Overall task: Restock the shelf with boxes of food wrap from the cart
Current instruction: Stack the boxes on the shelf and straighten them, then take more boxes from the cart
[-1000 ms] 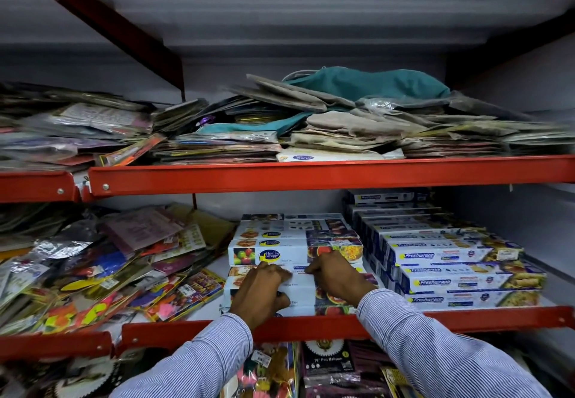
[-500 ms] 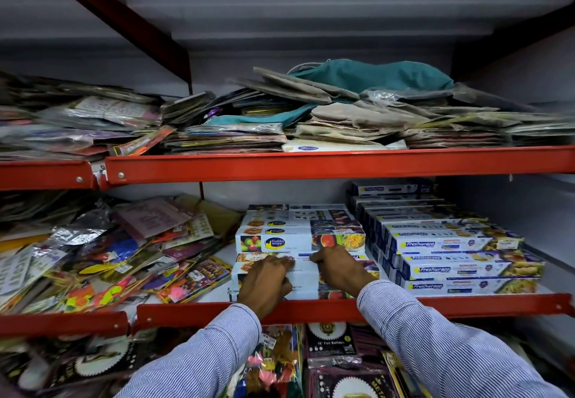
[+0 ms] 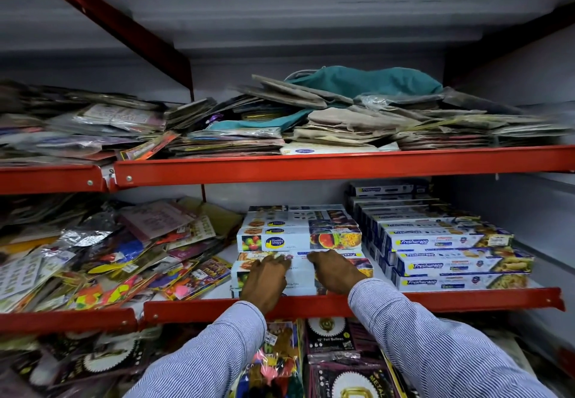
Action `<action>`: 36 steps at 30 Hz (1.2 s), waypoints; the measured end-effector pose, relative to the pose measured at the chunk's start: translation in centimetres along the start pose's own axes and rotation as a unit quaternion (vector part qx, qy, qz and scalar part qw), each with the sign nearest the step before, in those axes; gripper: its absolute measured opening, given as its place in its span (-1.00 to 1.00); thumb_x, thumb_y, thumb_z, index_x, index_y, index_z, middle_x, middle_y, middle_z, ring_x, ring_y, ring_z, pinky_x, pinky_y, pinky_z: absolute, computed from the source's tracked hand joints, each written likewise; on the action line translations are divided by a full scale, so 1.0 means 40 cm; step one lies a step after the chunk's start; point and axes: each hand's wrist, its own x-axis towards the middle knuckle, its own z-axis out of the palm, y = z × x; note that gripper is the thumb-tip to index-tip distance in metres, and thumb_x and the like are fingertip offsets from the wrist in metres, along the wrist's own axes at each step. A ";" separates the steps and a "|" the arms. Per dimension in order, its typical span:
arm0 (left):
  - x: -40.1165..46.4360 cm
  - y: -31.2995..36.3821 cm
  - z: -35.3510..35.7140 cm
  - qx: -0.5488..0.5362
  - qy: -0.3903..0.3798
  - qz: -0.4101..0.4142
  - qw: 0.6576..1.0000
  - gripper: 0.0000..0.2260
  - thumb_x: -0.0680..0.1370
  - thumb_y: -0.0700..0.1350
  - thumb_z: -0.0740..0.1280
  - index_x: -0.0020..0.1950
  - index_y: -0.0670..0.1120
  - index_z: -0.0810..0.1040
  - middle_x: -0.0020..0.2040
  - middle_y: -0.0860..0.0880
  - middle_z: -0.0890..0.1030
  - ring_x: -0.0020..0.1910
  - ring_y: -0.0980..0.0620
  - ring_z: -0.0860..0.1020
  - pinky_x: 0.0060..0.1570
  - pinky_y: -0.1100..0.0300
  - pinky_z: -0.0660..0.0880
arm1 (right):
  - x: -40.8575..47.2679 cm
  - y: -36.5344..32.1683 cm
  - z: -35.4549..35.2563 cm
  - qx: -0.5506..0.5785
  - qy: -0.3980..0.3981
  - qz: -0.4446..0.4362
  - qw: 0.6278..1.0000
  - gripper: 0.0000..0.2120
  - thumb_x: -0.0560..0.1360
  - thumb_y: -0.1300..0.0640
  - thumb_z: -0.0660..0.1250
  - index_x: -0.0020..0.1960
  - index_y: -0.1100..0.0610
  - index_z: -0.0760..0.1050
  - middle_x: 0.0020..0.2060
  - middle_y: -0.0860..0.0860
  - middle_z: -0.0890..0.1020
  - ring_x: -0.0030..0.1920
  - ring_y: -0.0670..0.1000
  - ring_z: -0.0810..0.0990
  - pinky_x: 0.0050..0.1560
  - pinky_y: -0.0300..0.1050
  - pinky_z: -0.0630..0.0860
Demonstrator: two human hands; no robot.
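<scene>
A person faces red metal shelving, both arms in striped sleeves reaching to the middle shelf (image 3: 466,299). At far left on that shelf lies a loose heap of foil packets (image 3: 102,257), spilling toward the front lip. Just right of it, near the centre, stands a stack of white wrap boxes (image 3: 298,239) printed with fruit, several layers high. The left hand (image 3: 266,279) lies on the front boxes of this stack, fingers curled over the top edge, pressing rather than gripping. The right hand (image 3: 337,271) lies beside it on the same boxes, palm down, fingers spread flat; neither hand lifts a box free. Touching the stack on its right is a taller stepped pile of blue boxes (image 3: 451,260), neatly squared. The shelf above holds flat packets and teal cloth (image 3: 367,81). The cart is out of view, so how many boxes remain cannot be told. The restocking looks well along: this shelf's right half is nearly full, with little room left above the white stack.
</scene>
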 end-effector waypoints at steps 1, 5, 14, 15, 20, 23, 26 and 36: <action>-0.007 0.000 -0.003 0.011 -0.012 -0.007 1.000 -0.52 0.57 -0.28 0.22 0.49 -0.06 0.34 0.49 -0.11 0.41 0.46 -0.15 0.33 0.39 -0.09 0.34 | -0.005 -0.006 -0.002 -0.007 -0.004 0.000 1.000 -0.60 0.54 0.30 0.19 0.37 0.20 0.42 0.28 0.24 0.56 0.27 0.22 0.54 0.20 0.02 0.51; -0.068 0.006 -0.027 -0.001 0.030 -0.003 1.000 -0.41 0.59 -0.12 0.25 0.58 0.01 0.11 0.61 -0.10 0.13 0.58 -0.19 0.05 0.52 -0.20 0.11 | -0.051 -0.026 0.003 -0.054 0.049 -0.048 0.996 -0.46 0.56 0.27 0.13 0.53 0.19 0.22 0.47 0.19 0.40 0.46 0.19 0.37 0.43 0.10 0.38; -0.449 0.024 0.140 -0.043 -0.012 0.028 0.999 -0.36 0.46 0.14 0.29 0.53 0.02 0.28 0.57 -0.10 0.25 0.51 -0.21 0.26 0.38 -0.19 0.33 | -0.336 -0.018 0.237 -0.002 0.050 -0.035 0.998 -0.44 0.63 -0.02 0.07 0.59 0.04 0.07 0.60 0.07 0.16 0.61 0.16 0.07 0.58 0.16 0.11; -0.497 0.024 0.180 -0.054 -0.033 0.020 0.998 -0.35 0.45 0.12 0.32 0.53 0.02 0.28 0.57 -0.11 0.25 0.51 -0.22 0.26 0.37 -0.19 0.34 | -0.373 -0.013 0.283 0.006 0.033 -0.021 0.999 -0.44 0.62 -0.04 0.09 0.58 0.03 0.09 0.59 0.06 0.18 0.60 0.17 0.08 0.58 0.16 0.14; -0.692 0.038 0.347 -0.075 -0.175 -0.024 0.981 -0.35 0.49 0.12 0.32 0.55 0.07 0.22 0.62 -0.07 0.12 0.55 -0.16 0.18 0.42 -0.13 0.28 | -0.524 0.007 0.497 0.016 -0.068 0.002 0.998 -0.43 0.62 -0.05 0.10 0.59 0.04 0.11 0.59 0.07 0.19 0.59 0.15 0.12 0.58 0.11 0.13; -0.805 0.046 0.452 -0.087 -0.233 -0.027 0.968 -0.38 0.47 0.10 0.32 0.51 0.05 0.30 0.58 -0.10 0.23 0.51 -0.18 0.27 0.39 -0.18 0.32 | -0.612 0.011 0.632 0.046 -0.139 0.028 0.989 -0.44 0.60 -0.05 0.17 0.56 0.02 0.18 0.55 0.05 0.28 0.55 0.17 0.19 0.51 0.12 0.29; -0.905 0.047 0.563 -0.122 -0.297 -0.049 0.946 -0.44 0.50 0.09 0.31 0.49 0.03 0.35 0.55 -0.10 0.29 0.50 -0.18 0.29 0.39 -0.16 0.34 | -0.686 0.017 0.764 0.071 -0.187 0.044 0.979 -0.51 0.58 -0.03 0.19 0.49 0.03 0.31 0.43 0.07 0.45 0.45 0.18 0.35 0.39 0.12 0.43; -1.106 0.006 0.890 -0.130 -0.457 -0.067 0.878 -0.65 0.55 -0.01 0.29 0.33 -0.02 0.50 0.32 -0.09 0.52 0.32 -0.15 0.45 0.25 -0.11 0.45 | -0.825 0.018 1.254 0.062 -0.432 0.048 0.898 -0.46 0.61 0.03 0.21 0.55 0.09 0.20 0.43 0.13 0.43 0.41 0.19 0.39 0.34 0.10 0.44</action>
